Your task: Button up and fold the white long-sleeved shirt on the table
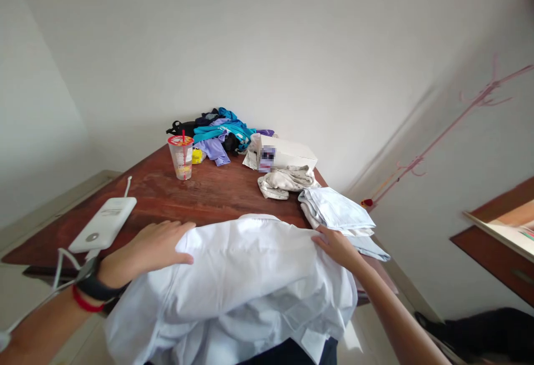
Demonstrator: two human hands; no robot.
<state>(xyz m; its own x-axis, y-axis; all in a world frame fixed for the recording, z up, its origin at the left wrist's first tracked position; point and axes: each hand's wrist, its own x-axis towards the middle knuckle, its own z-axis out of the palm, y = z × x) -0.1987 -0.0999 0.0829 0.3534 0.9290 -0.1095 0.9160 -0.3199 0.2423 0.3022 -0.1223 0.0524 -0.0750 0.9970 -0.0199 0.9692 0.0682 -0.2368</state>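
A white shirt (pixel 246 265) is spread across the near edge of the table, its collar side away from me and its lower part hanging in loose folds toward my lap. My left hand (pixel 161 245) holds the shirt at its left shoulder, thumb on top of the cloth; the ends of some fingers are hidden. At the opposite shoulder, my right hand (pixel 334 245) pinches the fabric, with its fingertips partly out of sight. Just beyond that hand lies a stack of folded light-coloured clothes (pixel 337 212).
On the brown table (pixel 217 198) stand a plastic cup with a straw (pixel 181 156) and a white box (pixel 287 153). A crumpled pale cloth (pixel 287 181), a heap of clothes (pixel 225 131) and a cabled white power bank (pixel 104 223) lie there too. A pink coat rack (pixel 442 126) leans right.
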